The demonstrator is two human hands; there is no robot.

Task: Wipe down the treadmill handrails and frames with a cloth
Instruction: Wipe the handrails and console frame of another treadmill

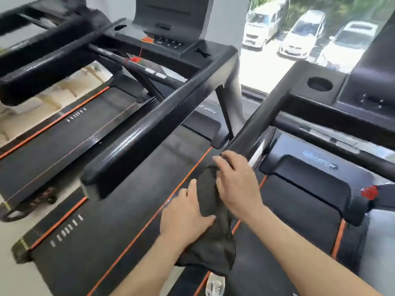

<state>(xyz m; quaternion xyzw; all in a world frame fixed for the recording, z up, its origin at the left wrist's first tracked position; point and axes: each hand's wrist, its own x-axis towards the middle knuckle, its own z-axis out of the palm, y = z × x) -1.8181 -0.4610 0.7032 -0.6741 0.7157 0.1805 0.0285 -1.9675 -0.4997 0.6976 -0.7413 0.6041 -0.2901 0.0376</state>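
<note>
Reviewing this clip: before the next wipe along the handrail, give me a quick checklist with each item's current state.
1. Dark grey cloth in hand: ok, both the left hand and right hand grip it.
2. Cloth on the glossy black right-treadmill handrail: ok, bunched over its near end.
3. Rail ahead unobstructed: ok up to the round cup holder.
4. Red safety clip clear of the cloth: ok.
5. Cloth tail hanging loose: not ok, it dangles below the hands.
6. Cloth dampness: cannot tell.
</note>
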